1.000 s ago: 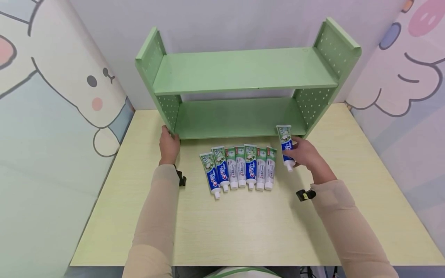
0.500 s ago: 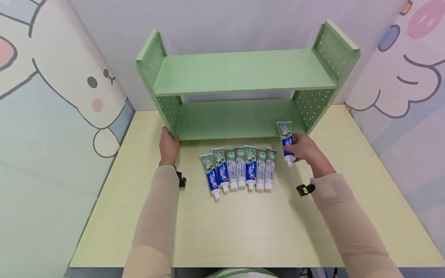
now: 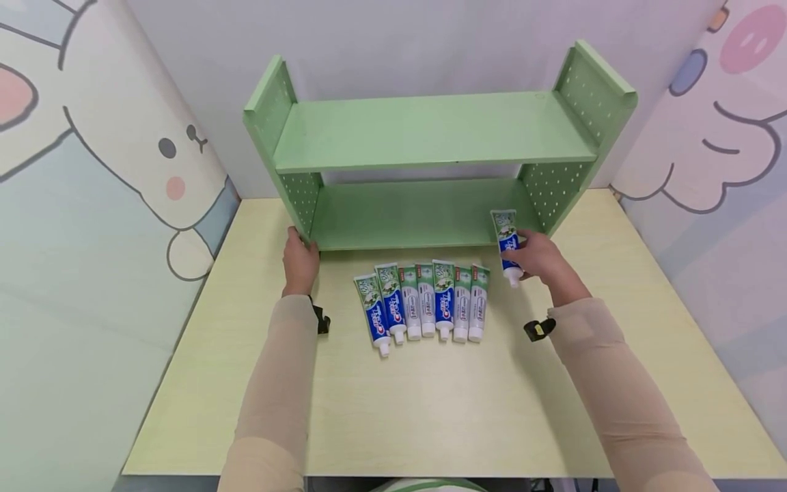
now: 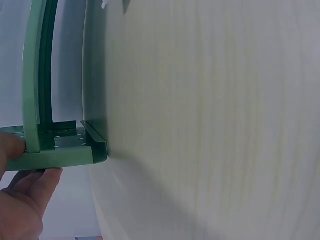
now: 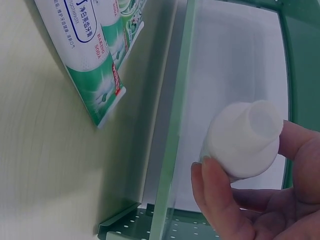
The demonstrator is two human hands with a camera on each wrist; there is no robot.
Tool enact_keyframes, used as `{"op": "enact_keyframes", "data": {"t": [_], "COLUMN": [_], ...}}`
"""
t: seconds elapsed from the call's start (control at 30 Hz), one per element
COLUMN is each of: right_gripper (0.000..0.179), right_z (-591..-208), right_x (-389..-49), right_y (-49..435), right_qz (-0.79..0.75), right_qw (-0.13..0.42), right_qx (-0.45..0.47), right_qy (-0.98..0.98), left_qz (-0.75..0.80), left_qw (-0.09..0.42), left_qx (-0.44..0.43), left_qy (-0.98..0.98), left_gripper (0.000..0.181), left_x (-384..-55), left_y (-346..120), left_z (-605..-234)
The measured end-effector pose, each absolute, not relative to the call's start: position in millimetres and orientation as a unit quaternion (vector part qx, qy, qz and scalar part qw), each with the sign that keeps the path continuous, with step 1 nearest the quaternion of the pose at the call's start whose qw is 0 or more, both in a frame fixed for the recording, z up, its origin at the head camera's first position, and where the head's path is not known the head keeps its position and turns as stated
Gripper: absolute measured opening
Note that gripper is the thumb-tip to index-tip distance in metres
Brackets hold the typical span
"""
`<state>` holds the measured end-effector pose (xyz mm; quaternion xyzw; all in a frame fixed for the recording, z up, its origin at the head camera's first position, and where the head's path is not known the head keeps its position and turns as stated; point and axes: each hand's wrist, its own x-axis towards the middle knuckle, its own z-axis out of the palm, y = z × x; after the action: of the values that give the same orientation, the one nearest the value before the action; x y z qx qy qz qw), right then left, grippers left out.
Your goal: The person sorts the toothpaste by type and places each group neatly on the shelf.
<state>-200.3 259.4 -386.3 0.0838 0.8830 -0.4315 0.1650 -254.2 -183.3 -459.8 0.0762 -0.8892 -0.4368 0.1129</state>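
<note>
My right hand (image 3: 536,258) pinches a blue and green toothpaste tube (image 3: 507,240) near its cap end. The tube's flat end overlaps the right part of the lower shelf in the head view. Its white cap (image 5: 245,140) faces the right wrist camera, with thumb and fingers on either side. At the left, my left hand (image 3: 300,264) grips the lower side panel of the green shelf rack (image 3: 424,130). In the left wrist view, that hand's fingers (image 4: 44,190) press the panel's outer face while the thumb lies on the other side.
In front of the rack, several toothpaste tubes (image 3: 425,299) lie side by side on the light wooden table (image 3: 418,410), blue ones and white-green ones mixed. Perforated side panels (image 3: 556,188) bound both shelves. A wall stands behind, with cartoon-printed walls left and right.
The held tube has moved up and away from me, from the front edge to over the lower shelf. My left hand keeps its grip on the rack.
</note>
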Motion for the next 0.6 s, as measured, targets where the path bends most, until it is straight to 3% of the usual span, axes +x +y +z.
{"op": "enact_keyframes", "data": {"t": [0.6], "right_gripper": [0.066], "right_z": [-388.9], "right_x": [-214.6], "right_y": [259.2], "right_qz": [-0.432], "right_qw": [0.136], "right_qx": [0.08], "right_qy": [0.888], "left_qz": [-0.436], "left_qw": [0.121], "left_qx": [0.078], "left_qy": [-0.888], "left_gripper": [0.038], "left_x": [-251.9], "left_y": [-180.6], "left_z": [-458.4]}}
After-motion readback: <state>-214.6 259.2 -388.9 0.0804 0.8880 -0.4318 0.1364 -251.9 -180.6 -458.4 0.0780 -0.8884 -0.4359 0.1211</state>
